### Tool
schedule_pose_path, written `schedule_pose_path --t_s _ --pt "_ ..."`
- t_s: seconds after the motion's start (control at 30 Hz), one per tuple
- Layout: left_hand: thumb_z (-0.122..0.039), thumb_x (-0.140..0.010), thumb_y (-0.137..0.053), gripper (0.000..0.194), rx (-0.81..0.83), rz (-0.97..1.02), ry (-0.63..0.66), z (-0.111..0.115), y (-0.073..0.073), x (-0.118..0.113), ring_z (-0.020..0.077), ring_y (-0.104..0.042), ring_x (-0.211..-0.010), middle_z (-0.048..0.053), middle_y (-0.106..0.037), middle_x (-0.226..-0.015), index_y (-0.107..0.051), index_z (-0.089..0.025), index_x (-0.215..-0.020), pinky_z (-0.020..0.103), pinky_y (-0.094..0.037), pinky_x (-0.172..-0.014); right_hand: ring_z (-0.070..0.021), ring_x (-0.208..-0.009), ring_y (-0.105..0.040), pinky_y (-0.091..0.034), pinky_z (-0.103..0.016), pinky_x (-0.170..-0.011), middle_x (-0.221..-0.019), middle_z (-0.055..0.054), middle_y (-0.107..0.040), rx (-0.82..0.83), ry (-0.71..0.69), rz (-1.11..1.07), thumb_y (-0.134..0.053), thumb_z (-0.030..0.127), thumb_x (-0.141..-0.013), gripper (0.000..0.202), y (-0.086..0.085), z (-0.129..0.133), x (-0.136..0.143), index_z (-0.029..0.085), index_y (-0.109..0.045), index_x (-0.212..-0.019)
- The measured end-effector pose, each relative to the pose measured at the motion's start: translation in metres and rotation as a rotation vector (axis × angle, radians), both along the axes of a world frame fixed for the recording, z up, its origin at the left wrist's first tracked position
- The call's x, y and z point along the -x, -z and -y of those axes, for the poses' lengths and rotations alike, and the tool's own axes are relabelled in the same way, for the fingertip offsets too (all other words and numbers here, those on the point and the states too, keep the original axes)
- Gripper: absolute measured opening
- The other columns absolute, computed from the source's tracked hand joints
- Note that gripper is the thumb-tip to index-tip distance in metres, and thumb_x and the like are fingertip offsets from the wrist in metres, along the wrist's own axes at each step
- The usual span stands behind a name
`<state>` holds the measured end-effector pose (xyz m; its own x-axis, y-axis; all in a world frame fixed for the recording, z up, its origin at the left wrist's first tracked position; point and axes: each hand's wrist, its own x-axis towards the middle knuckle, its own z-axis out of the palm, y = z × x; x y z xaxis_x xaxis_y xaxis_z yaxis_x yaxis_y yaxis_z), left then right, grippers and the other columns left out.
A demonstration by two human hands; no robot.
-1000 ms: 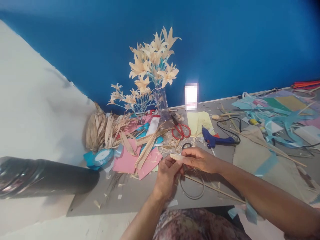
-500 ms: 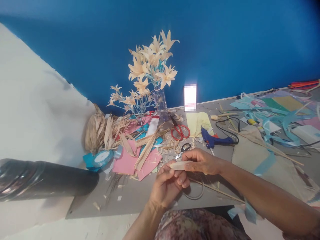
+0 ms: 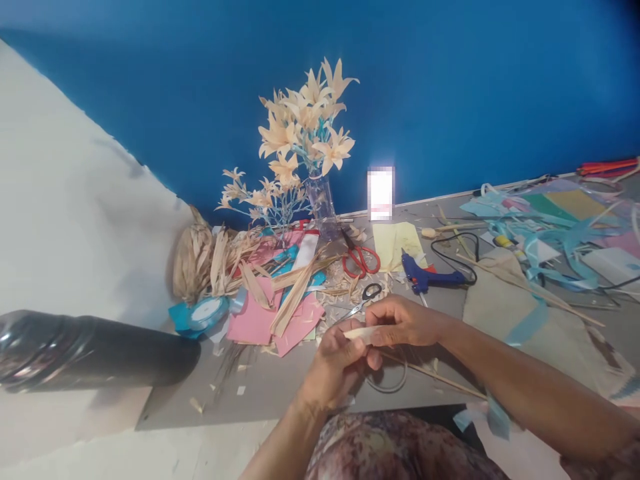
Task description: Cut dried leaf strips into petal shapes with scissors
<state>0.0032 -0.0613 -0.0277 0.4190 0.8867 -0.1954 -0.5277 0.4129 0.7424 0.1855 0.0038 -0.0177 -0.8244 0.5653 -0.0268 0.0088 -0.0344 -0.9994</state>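
Between my two hands is a small pale petal-shaped piece (image 3: 361, 333), apparently dried husk. My left hand (image 3: 336, 360) pinches its left end, thumb on top, fingers curled beneath. The right end is in my right hand (image 3: 403, 323), held between thumb and fingers. Just beyond my fingers lie small dark-handled scissors (image 3: 371, 291), their blades partly visible. Red-handled scissors (image 3: 361, 261) rest farther back, and a blue glue gun (image 3: 430, 275) lies to the right of them. A thin grey ring (image 3: 395, 387) shows under my hands, partly covered.
Cream artificial flowers (image 3: 307, 120) stand in a clear vase (image 3: 321, 200) by the blue wall. Dried husks (image 3: 193, 260), pink sheets (image 3: 255, 320) and a ribbon roll (image 3: 205, 312) lie left. A black wrapped roll (image 3: 100, 350) juts in. Cloth (image 3: 540, 313) and ribbons (image 3: 575, 267) cover the right side.
My left hand has closed in more on the pale piece, its thumb now over the near end, and both hands are slightly farther right. The view has shifted a little.
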Motion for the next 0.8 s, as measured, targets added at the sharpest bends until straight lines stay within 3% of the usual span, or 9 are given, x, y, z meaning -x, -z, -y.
schedule_pose_path --t_s 0.17,0.33,0.47,0.63,0.8 --pt "-0.041 -0.068 -0.084 0.037 0.003 0.181 0.096 0.001 -0.002 0.018 0.0161 -0.056 -0.058 0.000 -0.055 -0.060 -0.054 -0.018 -0.069 0.030 -0.044 -0.061 -0.0082 -0.054 -0.041 -0.031 -0.020 -0.050 -0.062 0.005 -0.051 -0.002 0.000 -0.009 -0.070 0.056 -0.084 0.044 0.001 -0.004 -0.005 0.014 -0.060 -0.075" --pt "-0.059 -0.066 -0.081 0.051 -0.046 -0.106 -0.006 -0.004 -0.006 0.026 0.0204 -0.063 -0.073 0.008 -0.068 -0.080 -0.065 -0.015 -0.088 0.030 -0.046 -0.068 -0.0094 -0.059 -0.046 -0.033 -0.020 -0.052 -0.067 0.002 -0.058 -0.076 -0.011 0.046 -0.068 0.048 -0.086 0.037 0.002 -0.004 -0.004 0.013 -0.065 -0.078" --pt "-0.037 -0.069 -0.085 0.032 0.002 -0.259 -0.044 -0.005 -0.002 0.015 0.0152 -0.061 -0.065 0.005 -0.068 -0.070 -0.062 -0.016 -0.079 0.025 -0.041 -0.064 -0.0092 -0.059 -0.050 -0.035 -0.019 -0.052 -0.069 0.000 -0.064 -0.100 -0.027 0.093 -0.066 0.044 -0.090 0.034 -0.003 -0.001 -0.001 0.012 -0.069 -0.080" --pt "-0.031 -0.064 -0.085 0.030 0.110 0.000 -0.003 -0.004 -0.001 -0.001 0.0150 -0.059 -0.058 0.004 -0.066 -0.063 -0.061 -0.015 -0.069 0.028 -0.044 -0.064 -0.0086 -0.052 -0.053 -0.038 -0.019 -0.050 -0.065 -0.001 -0.066 -0.103 -0.084 0.040 -0.059 0.043 -0.095 0.037 -0.010 -0.001 -0.004 0.012 -0.071 -0.078" --pt "-0.028 -0.064 -0.082 0.027 0.176 0.229 0.062 -0.003 0.000 -0.003 0.0193 -0.062 -0.065 0.004 -0.065 -0.063 -0.058 -0.016 -0.066 0.033 -0.047 -0.069 -0.0088 -0.050 -0.054 -0.040 -0.018 -0.048 -0.069 -0.005 -0.072 -0.022 -0.154 -0.068 -0.063 0.038 -0.092 0.032 -0.005 -0.005 -0.011 0.011 -0.071 -0.077"
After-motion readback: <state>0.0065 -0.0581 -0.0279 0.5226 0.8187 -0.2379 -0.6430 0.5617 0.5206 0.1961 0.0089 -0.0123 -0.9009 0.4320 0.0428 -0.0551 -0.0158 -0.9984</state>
